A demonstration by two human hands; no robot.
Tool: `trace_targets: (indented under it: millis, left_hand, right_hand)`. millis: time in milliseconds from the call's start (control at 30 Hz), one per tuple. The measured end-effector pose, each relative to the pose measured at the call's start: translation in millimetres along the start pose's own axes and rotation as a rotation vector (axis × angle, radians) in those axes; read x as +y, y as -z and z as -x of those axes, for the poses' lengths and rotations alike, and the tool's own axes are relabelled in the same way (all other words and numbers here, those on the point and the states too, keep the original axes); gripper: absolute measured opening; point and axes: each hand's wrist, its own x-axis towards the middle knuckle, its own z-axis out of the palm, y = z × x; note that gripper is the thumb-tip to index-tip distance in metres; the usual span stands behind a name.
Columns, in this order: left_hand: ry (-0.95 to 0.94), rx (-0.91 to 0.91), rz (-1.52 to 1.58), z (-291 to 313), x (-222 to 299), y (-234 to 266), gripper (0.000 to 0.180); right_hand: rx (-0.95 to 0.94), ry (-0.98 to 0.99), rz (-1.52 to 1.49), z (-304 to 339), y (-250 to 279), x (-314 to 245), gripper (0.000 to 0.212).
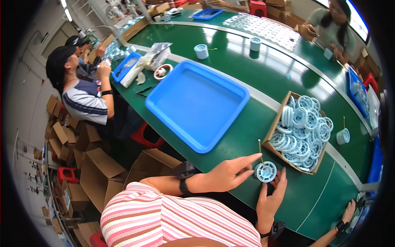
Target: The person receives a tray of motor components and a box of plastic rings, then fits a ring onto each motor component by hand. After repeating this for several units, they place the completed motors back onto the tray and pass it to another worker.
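A light blue round plastic housing, its spoked face upward, is at the near edge of the green table. From its left side a thin yellow-brown wire sticks up. My left hand comes in from the left, fingers stretched and apart. Its index fingertip meets or nearly meets the wire; exact contact cannot be made out. My right hand holds the housing from the near right, thumb at the lower rim and fingers along the right side. Just beyond is a cardboard box filled with light blue plastic rings.
A large blue tray lies left of the box. Similar housings stand along the green table. Co-workers sit at the left and far right; another person's hand reaches in lower right. Open cartons crowd the floor.
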Motion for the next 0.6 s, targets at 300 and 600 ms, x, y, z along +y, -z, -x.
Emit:
trace_targets:
  millis: [300, 600]
  left_hand:
    - [-0.392, -0.062, -0.420, -24, 33, 65, 0.030]
    - [-0.560, -0.102, -0.892, -119, 36, 131, 0.012]
  right_hand:
    - [-0.056, 0.133, -0.041, 3, 7, 11, 0.067]
    - [0.029, 0.095, -0.059, 17, 30, 21, 0.049]
